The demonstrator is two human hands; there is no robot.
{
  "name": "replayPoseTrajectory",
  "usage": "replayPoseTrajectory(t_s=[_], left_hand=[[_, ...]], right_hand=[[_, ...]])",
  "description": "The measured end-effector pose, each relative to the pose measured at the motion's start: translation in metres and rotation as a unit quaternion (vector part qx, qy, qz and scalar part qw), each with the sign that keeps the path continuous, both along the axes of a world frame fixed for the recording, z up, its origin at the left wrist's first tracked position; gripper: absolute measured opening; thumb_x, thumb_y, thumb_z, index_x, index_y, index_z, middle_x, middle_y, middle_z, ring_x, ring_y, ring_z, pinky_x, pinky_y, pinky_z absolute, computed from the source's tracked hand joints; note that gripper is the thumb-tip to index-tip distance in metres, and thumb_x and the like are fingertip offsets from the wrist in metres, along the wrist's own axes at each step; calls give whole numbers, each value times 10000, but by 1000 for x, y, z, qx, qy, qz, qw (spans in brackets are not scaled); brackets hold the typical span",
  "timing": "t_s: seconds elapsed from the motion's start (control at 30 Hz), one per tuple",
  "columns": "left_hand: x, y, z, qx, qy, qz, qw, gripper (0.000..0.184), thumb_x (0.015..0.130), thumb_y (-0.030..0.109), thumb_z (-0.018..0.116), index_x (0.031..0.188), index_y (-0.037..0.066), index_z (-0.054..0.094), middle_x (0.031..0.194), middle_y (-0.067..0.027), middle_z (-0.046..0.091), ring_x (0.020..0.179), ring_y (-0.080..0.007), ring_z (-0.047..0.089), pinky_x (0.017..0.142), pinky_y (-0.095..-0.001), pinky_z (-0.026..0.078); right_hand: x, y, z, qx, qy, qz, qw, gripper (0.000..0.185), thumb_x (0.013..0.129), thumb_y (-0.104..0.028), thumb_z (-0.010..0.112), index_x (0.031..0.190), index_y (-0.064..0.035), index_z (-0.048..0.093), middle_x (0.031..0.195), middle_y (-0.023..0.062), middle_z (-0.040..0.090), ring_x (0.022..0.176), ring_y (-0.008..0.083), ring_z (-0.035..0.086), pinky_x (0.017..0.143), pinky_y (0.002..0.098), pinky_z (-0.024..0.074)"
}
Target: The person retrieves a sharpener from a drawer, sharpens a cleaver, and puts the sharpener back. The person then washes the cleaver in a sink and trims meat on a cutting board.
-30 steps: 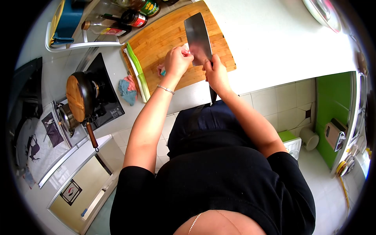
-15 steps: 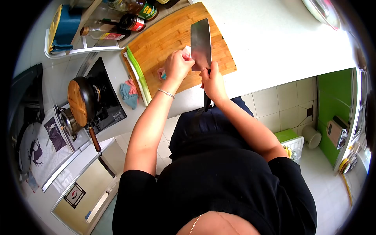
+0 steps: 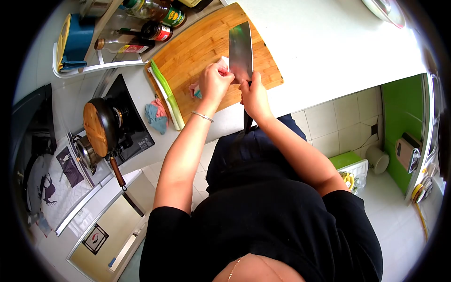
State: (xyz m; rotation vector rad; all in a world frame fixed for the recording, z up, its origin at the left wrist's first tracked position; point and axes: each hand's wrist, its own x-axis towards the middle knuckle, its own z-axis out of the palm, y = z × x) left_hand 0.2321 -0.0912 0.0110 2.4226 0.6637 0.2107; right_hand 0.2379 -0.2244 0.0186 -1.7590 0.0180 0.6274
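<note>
"Swinging a little since a second ago, the cleaver (image 3: 241,49) is now standing straighter in my head view, and the right hand (image 3: 254,99) is shifting slightly with it."

"How is that hand holding?"

"I'm seeing it wrapping closely round the dark handle, right where the blade is beginning. The left hand (image 3: 216,82) is curling its fingers beside the blade's lower left edge; whether they're gripping anything, or touching the steel, I can't tell from here."

"And where is the cleaver sitting?"

"Its blade is showing over the wooden board (image 3: 264,61), with the handle pointing back toward the body. One pale piece (image 3: 223,61) is peeking out between the left hand and the blade. Long green-and-white stalks (image 3: 163,81) are lying along the board's left side."

"Are you reading any labels?"

"I'm getting colours only. One bottle (image 3: 174,18) is wearing a green label with yellow on it, and a dark jar (image 3: 162,32) is showing red and white; their print is coming through too small. Over left, a pale towel (image 3: 61,188) is displaying a dark deer figure."
</note>
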Motion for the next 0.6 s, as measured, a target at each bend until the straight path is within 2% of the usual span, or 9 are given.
replayPoseTrajectory(t_s=[0.23,0.3,0.43,0.53,0.6], left_hand=[[-2,4,-9,-28,-11,-1,1000,131,589,105,681,623,4,604,698,-146,622,660,-297,606,622,-371,488],[-3,9,-16,-74,-3,13,997,140,586,110,687,623,4,603,697,-140,623,659,-289,610,619,-368,489],[-4,9,-14,-75,5,14,997,146,585,117,693,627,8,605,694,-134,622,666,-285,611,619,-366,490],[-4,12,-14,-71,-6,2,997,155,595,129,704,643,12,614,685,-126,635,649,-256,623,605,-349,492],[-2,12,-7,-135,40,18,990,163,609,141,709,661,12,623,671,-114,649,620,-213,629,591,-319,491]], right_hand=[[0,-3,3,19,-7,-3,1000,196,905,-151,487,950,14,391,849,272,603,789,466,569,670,505,439],[3,0,0,7,-11,-2,1000,201,905,-156,487,948,14,390,838,276,601,782,466,568,666,505,438],[7,3,-3,-7,-4,-4,1000,212,902,-167,486,943,16,388,795,288,593,757,469,567,651,510,433],[5,1,-2,-4,-6,-1,1000,214,902,-169,483,941,19,388,764,294,585,742,473,565,644,518,428],[7,3,-5,-6,-9,-1,1000,215,902,-171,483,938,18,387,762,294,585,738,475,564,642,519,427]])
